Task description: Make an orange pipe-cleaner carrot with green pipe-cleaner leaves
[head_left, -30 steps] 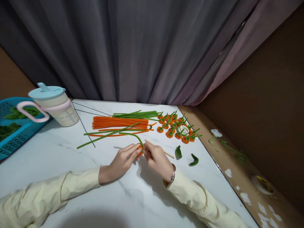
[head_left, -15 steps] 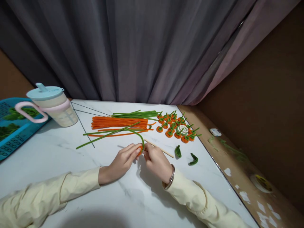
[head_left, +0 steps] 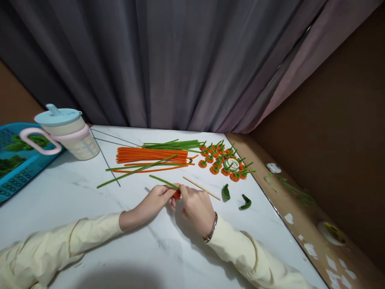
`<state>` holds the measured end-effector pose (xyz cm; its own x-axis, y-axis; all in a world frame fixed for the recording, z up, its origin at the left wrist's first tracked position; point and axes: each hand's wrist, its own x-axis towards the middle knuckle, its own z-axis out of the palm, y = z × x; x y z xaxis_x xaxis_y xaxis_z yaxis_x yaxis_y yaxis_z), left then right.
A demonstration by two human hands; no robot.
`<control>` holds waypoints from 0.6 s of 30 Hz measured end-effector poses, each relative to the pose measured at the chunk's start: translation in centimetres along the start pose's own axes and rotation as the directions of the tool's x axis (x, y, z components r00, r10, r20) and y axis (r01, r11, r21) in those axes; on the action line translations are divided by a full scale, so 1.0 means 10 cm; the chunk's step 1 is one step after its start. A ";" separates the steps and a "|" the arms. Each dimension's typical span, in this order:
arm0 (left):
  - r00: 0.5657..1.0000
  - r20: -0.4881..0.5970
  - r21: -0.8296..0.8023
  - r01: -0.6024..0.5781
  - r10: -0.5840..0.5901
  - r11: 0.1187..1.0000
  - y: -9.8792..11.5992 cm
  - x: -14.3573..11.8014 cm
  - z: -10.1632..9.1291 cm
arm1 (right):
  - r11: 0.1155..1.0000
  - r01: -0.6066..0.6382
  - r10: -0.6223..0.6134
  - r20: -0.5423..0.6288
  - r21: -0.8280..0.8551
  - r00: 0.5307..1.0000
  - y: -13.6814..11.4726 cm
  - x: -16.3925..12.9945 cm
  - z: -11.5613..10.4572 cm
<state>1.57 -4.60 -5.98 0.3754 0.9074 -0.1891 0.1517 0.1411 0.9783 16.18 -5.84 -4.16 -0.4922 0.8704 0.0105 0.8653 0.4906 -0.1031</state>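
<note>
Both hands meet near the middle of the white marble table (head_left: 90, 241), and between their fingertips sits a small orange coil (head_left: 177, 195) of fuzzy craft wire. The left hand (head_left: 153, 200) comes in from the left with its fingers pressed together on the near-left side of the coil; the right hand (head_left: 194, 206) closes on it from the right, thumb and forefinger pinching it, so the coil is touched by both hands and neither is clearly nearer. A green stem (head_left: 164, 182) runs out of the coil, its long axis slanting up and to the left across the table, away from the fingers and out past the left hand's knuckles; its free end lies loose on the table. Just beyond the right hand lies a thin wooden stick (head_left: 201, 188), slanted down to the right and apart from the fingers. Farther back are a bundle of orange wires (head_left: 150, 155) with green wires (head_left: 171, 145) beside it, and to their right a cluster of finished orange pieces (head_left: 224, 162) around a small tape roll (head_left: 232, 164). Two green curled bits (head_left: 236, 197) lie to the right of the stick, and a lidded cup (head_left: 64, 132) stands at far left.
</note>
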 end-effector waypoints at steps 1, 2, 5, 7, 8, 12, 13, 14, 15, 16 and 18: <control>0.999 0.025 -0.053 0.040 -0.039 0.998 0.02 0.00 0.00 | 0.998 0.031 -0.030 0.011 -0.049 0.999 0.00 0.00 0.00; 0.996 0.052 -0.111 0.074 -0.069 0.991 0.04 0.01 -0.01 | 0.994 0.065 -0.063 0.019 -0.089 0.998 0.00 0.01 -0.01; 0.982 0.147 -0.301 0.159 -0.119 0.940 0.01 0.04 -0.04 | 0.974 0.170 -0.164 0.054 -0.146 0.985 0.03 0.03 -0.04; 0.964 0.224 -0.419 0.228 -0.144 0.879 -0.07 0.08 -0.07 | 0.967 0.212 -0.204 0.073 -0.139 0.976 0.07 0.04 -0.07; 0.952 0.261 -0.460 0.268 -0.159 0.847 -0.12 0.11 -0.09 | 0.967 0.223 -0.214 0.079 -0.124 0.974 0.09 0.04 -0.09; 0.900 0.383 -0.543 0.401 -0.207 0.737 -0.23 0.20 -0.15 | 0.972 0.226 -0.219 0.105 -0.067 0.970 0.18 0.05 -0.19; 0.896 0.398 -0.554 0.406 -0.197 0.727 -0.23 0.21 -0.17 | 0.973 0.222 -0.214 0.111 -0.060 0.970 0.20 0.05 -0.21; 0.893 0.410 -0.557 0.405 -0.184 0.725 -0.21 0.21 -0.18 | 0.975 0.218 -0.211 0.111 -0.053 0.971 0.22 0.05 -0.23; 0.889 0.423 -0.555 0.406 -0.174 0.726 -0.19 0.21 -0.20 | 0.975 0.217 -0.212 0.104 -0.043 0.972 0.24 0.05 -0.25; 0.883 0.437 -0.550 0.412 -0.169 0.726 -0.17 0.20 -0.21 | 0.974 0.223 -0.220 0.091 -0.029 0.971 0.25 0.05 -0.26; 0.864 0.471 -0.532 0.439 -0.178 0.724 -0.13 0.18 -0.23 | 0.967 0.253 -0.252 0.064 -0.002 0.966 0.28 0.05 -0.27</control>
<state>-0.10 -2.24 -7.39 0.7281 0.5724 -0.3770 -0.2120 0.7111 0.6703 18.58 -3.93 -1.76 -0.6997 0.7140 -0.0271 0.7128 0.6949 -0.0952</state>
